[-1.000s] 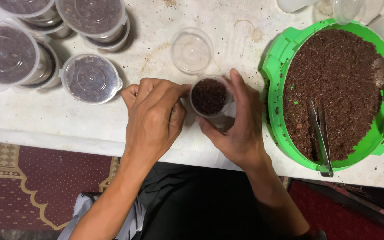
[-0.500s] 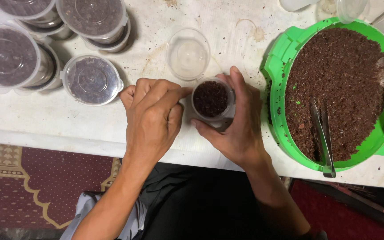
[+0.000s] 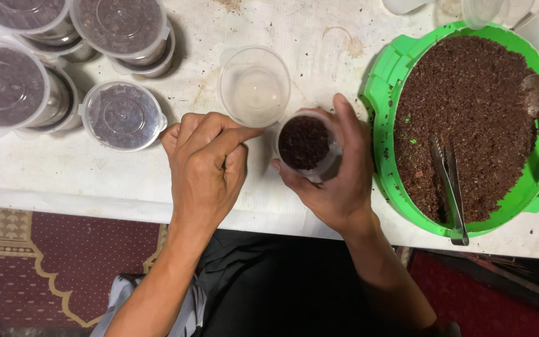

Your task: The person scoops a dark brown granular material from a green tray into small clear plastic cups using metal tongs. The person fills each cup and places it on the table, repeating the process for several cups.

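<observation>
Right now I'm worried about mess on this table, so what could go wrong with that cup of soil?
The right hand holds the cup, full of soil nearly to the rim; if it tips, soil could spill on the table. The left hand rests on its fingertips beside the lid; a nudge might knock it. The tongs reach over the green tub's near rim and could be bumped off.

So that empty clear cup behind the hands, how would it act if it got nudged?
The empty clear cup looks thin-walled and holds nothing, so it is probably very light and would likely skid or tip on the white table. Its thin plastic would probably flex under a squeeze.
</observation>
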